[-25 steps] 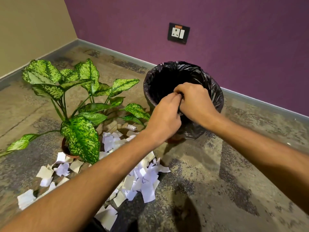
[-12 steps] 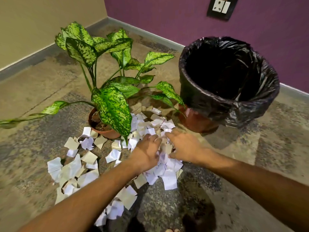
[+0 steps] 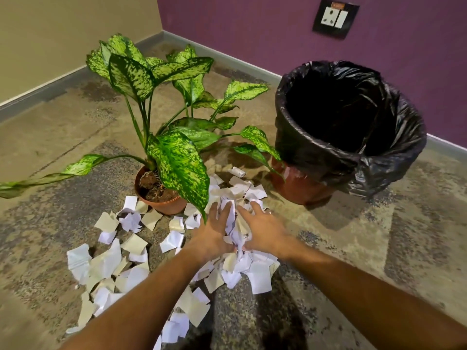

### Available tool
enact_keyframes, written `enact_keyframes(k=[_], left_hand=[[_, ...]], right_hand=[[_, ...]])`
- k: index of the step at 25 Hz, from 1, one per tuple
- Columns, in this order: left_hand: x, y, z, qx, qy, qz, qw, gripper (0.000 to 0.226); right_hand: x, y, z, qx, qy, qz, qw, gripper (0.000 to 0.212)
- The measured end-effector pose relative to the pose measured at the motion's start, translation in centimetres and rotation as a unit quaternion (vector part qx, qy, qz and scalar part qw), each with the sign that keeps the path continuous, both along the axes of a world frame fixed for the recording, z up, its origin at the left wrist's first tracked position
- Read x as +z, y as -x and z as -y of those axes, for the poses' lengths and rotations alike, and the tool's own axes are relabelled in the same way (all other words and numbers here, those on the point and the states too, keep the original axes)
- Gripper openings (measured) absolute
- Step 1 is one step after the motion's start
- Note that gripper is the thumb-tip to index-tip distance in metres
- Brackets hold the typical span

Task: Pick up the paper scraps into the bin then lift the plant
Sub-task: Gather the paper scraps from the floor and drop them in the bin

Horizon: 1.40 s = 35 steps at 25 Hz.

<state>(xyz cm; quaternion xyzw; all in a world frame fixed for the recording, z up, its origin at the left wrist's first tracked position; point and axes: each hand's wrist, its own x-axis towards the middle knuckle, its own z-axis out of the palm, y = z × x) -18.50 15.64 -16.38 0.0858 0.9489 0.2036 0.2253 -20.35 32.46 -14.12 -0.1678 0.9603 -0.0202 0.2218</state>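
Mottled floor [image 3: 353,248], torn white paper scraps [image 3: 257,274] beside speckled-leaf plant [image 3: 177,157]

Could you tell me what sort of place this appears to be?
Probably an indoor room corner: a purple wall with a power socket, a mottled floor, plus a lined bin and potted plant.

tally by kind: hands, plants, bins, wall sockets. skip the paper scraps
hands: 2, left hand and right hand, both on the paper scraps
potted plant: 1
bin with black liner: 1
wall socket: 1
total: 5
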Motion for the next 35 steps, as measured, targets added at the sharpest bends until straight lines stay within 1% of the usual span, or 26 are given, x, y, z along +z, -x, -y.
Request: enact_keyframes(k=[2,4,6,7,10,13,17,18,20,22,23,24,25,26,27,29,30,33,35], left_hand=[[-0.3,0.1,0.0,-0.004,-0.047,-0.003,0.999,0.108],[-0.4,0.0,-0.1,-0.008,-0.057,-0.021,0.998,0.090],[-0.4,0.0,-0.3,0.006,-0.065,-0.044,0.997,0.069],[-0.4,0.0,-0.4,0.019,-0.077,-0.051,0.996,0.061],[0.0,0.1,-0.9,0.060,-0.113,-0.059,0.990,0.042],[0.5,-0.1,-1.4,0.087,-0.099,-0.044,0.990,0.021],[1.3,0.8,-2.1,0.098,-0.087,-0.084,0.988,0.024],[1.4,1.1,-2.2,0.104,-0.079,-0.091,0.987,0.024],[1.2,1.1,-2.5,0.105,-0.068,-0.082,0.989,0.026],[0.6,0.5,-2.6,0.074,-0.078,-0.057,0.993,0.033],[0.3,0.2,-2.6,0.055,-0.086,-0.037,0.994,0.037],[0.2,0.0,-2.7,0.045,-0.093,-0.004,0.995,0.045],[0.1,-0.2,-2.9,0.038,-0.099,0.034,0.994,0.054],[-0.1,-0.5,-3.1,0.031,-0.105,0.057,0.992,0.062],[-0.4,-0.7,-3.3,0.025,-0.107,0.059,0.992,0.064],[-0.9,-0.9,-3.6,0.036,-0.093,0.038,0.994,0.052],[-0.9,-0.8,-3.7,0.054,-0.090,0.025,0.994,0.045],[0.7,0.4,-4.1,0.116,-0.083,-0.005,0.990,0.038],[3.3,0.9,-4.6,0.140,-0.091,-0.052,0.985,0.036]], right_hand=[[-0.5,-0.3,0.4,0.006,0.008,-0.013,1.000,0.074],[-0.9,-0.5,0.7,0.016,0.008,-0.029,0.999,0.049],[-0.9,-0.3,0.6,0.017,0.011,-0.047,0.999,0.031],[-0.7,-0.2,0.6,0.015,0.018,-0.053,0.998,0.027],[-0.1,-0.3,0.1,0.018,0.034,-0.062,0.997,0.026],[0.5,-1.1,-0.5,0.019,0.041,-0.070,0.997,0.028],[0.6,-1.3,-1.5,0.013,0.055,-0.069,0.996,0.028],[0.5,-1.2,-1.7,0.011,0.064,-0.069,0.996,0.032],[0.1,-1.3,-2.1,0.005,0.087,-0.058,0.994,0.049],[-0.2,-1.5,-2.2,0.013,0.092,-0.018,0.996,0.069],[-0.3,-1.6,-2.1,0.017,0.088,-0.002,0.996,0.075],[-0.3,-1.8,-2.0,0.020,0.086,0.005,0.996,0.076],[-0.4,-1.9,-2.0,0.022,0.084,0.007,0.996,0.072],[-0.4,-2.0,-2.0,0.027,0.082,0.004,0.996,0.064],[-0.4,-2.0,-2.0,0.035,0.082,0.001,0.996,0.054],[-0.2,-2.2,-2.1,0.047,0.070,-0.003,0.996,0.038],[0.2,-2.2,-2.2,0.052,0.064,-0.009,0.997,0.035],[2.1,-1.9,-2.7,0.052,0.083,-0.040,0.994,0.032],[4.3,-1.7,-3.2,0.052,0.112,-0.069,0.990,0.030]])
